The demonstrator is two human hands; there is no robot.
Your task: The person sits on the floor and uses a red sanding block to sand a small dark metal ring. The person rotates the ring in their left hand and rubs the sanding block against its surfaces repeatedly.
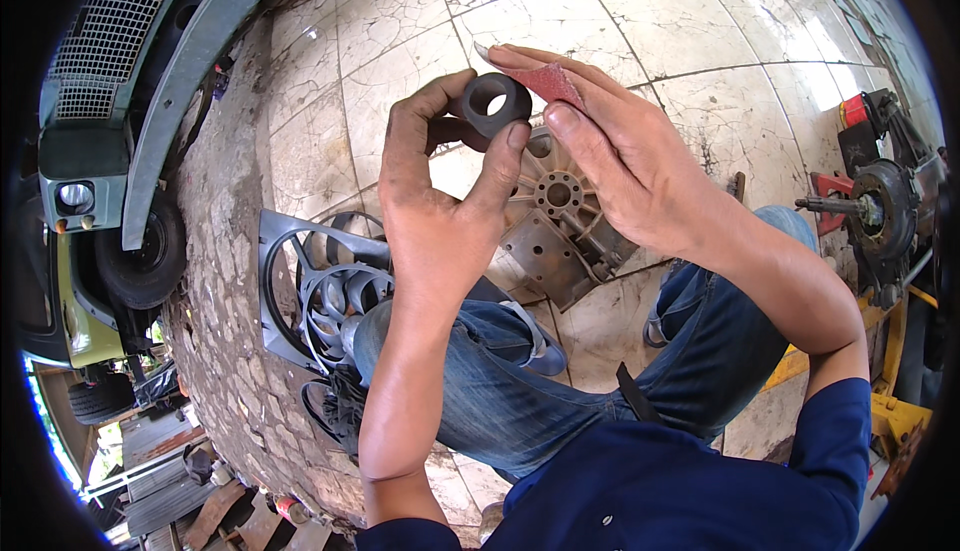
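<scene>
My left hand (440, 156) grips a thick black ring, a rubber-looking bushing (512, 101), between thumb and fingers, its hole facing me. Close beside it on the right, my right hand (625, 146) pinches a folded piece of reddish sandpaper (550, 83) between thumb and fingers. The sandpaper's edge is at the bushing's right side; whether it touches cannot be told. Below the hands, a round metal hub with spokes (560, 191) rests on the tiled floor, with a metal plate with holes (538, 251) in front of it.
Black and grey rings and a square frame (285, 301) are piled left of my knee. A vehicle with a grey bumper (190, 81) stands at the far left. Machinery with a shaft and drum (880, 206) is at the right, above a yellow metal frame (895, 416). Pale cracked tiles (540, 26) cover the floor.
</scene>
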